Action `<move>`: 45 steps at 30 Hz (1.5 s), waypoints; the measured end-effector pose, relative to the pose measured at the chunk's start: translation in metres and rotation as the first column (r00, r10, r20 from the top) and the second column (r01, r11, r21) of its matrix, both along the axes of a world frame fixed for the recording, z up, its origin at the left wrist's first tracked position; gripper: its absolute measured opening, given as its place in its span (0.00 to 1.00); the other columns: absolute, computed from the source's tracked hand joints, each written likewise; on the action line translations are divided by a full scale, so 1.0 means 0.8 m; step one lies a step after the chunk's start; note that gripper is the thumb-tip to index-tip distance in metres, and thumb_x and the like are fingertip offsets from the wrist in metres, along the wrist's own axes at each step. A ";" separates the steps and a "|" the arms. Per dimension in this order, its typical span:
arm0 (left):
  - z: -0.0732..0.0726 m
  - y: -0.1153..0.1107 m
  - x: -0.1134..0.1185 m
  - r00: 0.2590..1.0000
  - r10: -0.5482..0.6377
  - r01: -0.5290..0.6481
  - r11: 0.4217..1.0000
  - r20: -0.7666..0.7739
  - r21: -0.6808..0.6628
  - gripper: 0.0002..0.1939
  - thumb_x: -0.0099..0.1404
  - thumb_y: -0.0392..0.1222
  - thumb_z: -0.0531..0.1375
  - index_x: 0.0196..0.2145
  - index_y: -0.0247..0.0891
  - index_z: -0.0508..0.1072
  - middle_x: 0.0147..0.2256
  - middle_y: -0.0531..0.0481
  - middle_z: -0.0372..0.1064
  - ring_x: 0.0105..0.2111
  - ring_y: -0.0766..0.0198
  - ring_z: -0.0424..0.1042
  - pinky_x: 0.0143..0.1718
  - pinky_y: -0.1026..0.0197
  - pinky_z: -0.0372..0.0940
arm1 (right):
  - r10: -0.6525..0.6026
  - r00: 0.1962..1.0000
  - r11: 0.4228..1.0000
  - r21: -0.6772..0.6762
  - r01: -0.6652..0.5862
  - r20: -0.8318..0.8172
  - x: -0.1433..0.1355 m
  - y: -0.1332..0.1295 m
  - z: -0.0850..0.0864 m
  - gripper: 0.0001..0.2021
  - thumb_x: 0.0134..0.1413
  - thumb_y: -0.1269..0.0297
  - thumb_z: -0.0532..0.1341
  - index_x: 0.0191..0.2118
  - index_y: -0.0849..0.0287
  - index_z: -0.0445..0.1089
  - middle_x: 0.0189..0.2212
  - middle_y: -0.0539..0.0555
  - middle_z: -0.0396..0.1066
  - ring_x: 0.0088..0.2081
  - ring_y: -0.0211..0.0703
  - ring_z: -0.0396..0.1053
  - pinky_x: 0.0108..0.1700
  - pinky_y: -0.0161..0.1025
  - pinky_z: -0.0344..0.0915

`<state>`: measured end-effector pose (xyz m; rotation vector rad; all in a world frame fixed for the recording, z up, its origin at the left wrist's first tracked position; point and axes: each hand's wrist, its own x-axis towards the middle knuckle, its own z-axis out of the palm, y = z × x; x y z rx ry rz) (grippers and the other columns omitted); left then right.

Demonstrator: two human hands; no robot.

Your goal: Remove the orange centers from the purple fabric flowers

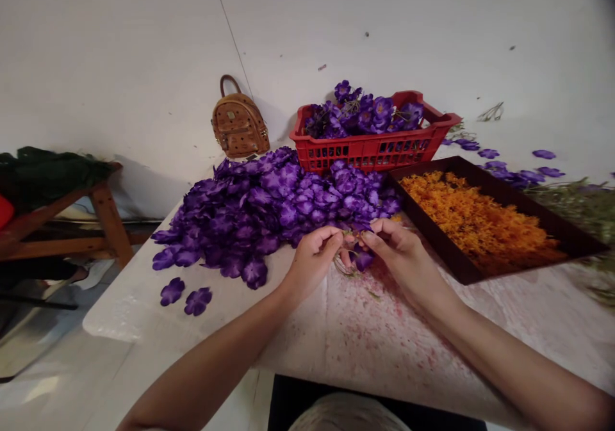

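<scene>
My left hand (318, 249) and my right hand (401, 252) meet above the front middle of the table, both with fingertips pinched. Thin green stems (344, 266) loop below the left fingers, which grip them. At the right fingertips is a purple artificial flower (364, 260), with a bit of orange beside it; the fingers partly cover it. Just beyond my hands spreads a big heap of purple fabric petals (259, 207). To the right, a dark tray (464, 274) holds a mound of orange artificial flower centres (475, 219).
Behind the heap stands a red plastic basket (369, 152) of assembled purple flowers (382, 112). A brown backpack (240, 127) leans at the wall. Green stems (571, 210) and stray petals lie at the right. A wooden stand (109, 219) is left of the white table (298, 341).
</scene>
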<state>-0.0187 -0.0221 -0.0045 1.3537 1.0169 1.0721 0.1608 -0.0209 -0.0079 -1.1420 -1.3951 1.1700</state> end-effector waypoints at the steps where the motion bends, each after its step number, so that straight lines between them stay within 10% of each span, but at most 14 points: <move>1: -0.001 -0.001 0.000 1.000 -0.009 0.009 1.000 0.002 -0.007 0.15 0.73 0.51 0.59 0.36 0.36 0.74 0.22 0.53 0.72 0.23 0.66 0.71 0.32 0.62 0.66 | 0.004 1.000 1.000 -0.008 -0.004 -0.015 0.000 0.000 0.000 0.14 0.63 0.51 0.63 0.32 0.55 0.66 0.28 0.49 0.66 0.30 0.42 0.64 0.35 0.42 0.62; 31: 0.003 -0.013 0.003 0.965 0.081 -0.069 0.996 -0.248 0.059 0.13 0.71 0.47 0.60 0.38 0.36 0.79 0.16 0.58 0.65 0.17 0.70 0.61 0.23 0.66 0.58 | -0.038 0.983 0.988 0.156 0.009 0.182 -0.006 -0.002 0.008 0.12 0.62 0.56 0.59 0.29 0.54 0.65 0.26 0.49 0.65 0.30 0.43 0.63 0.35 0.42 0.60; 45: -0.008 -0.017 -0.004 0.752 0.275 0.081 0.863 -0.599 0.498 0.11 0.74 0.40 0.57 0.39 0.41 0.81 0.36 0.45 0.81 0.34 0.58 0.76 0.39 0.58 0.67 | 0.091 0.976 0.988 0.106 -0.114 0.199 0.000 0.005 0.001 0.14 0.62 0.55 0.60 0.27 0.53 0.62 0.24 0.48 0.62 0.29 0.43 0.60 0.32 0.40 0.59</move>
